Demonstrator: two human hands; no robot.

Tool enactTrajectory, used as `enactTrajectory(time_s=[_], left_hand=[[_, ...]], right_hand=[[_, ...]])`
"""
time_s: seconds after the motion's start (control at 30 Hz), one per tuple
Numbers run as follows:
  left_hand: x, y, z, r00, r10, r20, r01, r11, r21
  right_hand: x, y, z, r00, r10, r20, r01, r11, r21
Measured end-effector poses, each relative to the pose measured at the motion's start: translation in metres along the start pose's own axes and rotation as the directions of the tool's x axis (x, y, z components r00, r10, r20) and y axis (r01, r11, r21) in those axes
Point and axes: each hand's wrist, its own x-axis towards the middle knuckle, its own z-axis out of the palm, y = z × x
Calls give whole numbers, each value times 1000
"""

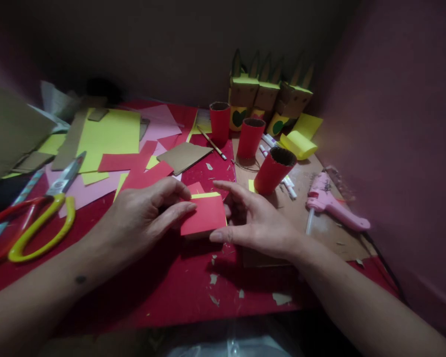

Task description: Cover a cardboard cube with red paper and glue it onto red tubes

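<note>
A small red piece of paper [204, 215], with a yellow strip along its top edge, is held above the red tabletop between my two hands. My left hand [152, 208] is closed on its left side, thumb on the front face and fingers bent behind. At the right side, my right hand [252, 218] has its thumb by the lower right corner and its index finger stretched out above; the other fingers curl by the paper's right edge, partly hidden. Just beyond my right hand a red-covered cardboard tube [273, 173] stands tilted, with two similar tubes [250, 141] behind it.
Scissors [59, 198] with red and yellow handles lie at the left, near yellow sheets [111, 134] and red, pink scraps. A pencil [213, 144] and cardboard [186, 156] lie mid-table. A pink glue gun [332, 206] and markers [290, 186] rest right; eared cardboard figures [267, 94] stand behind.
</note>
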Motion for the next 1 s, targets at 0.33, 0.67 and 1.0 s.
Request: enactTrajectory(time_s=[0.33,0.67,1.0], left_hand=[[-5,5,-13,998,-45,49,42,997,57],[-10,-15,-13,979,135,151,-140,990,23],[-11,-9,-14,975,132,178,-137,990,15]], right_hand=[[3,16,-2,996,-84,35,88,984,-152],[5,18,-2,996,-83,38,88,984,-153],[4,21,-3,995,-84,58,90,990,-113]])
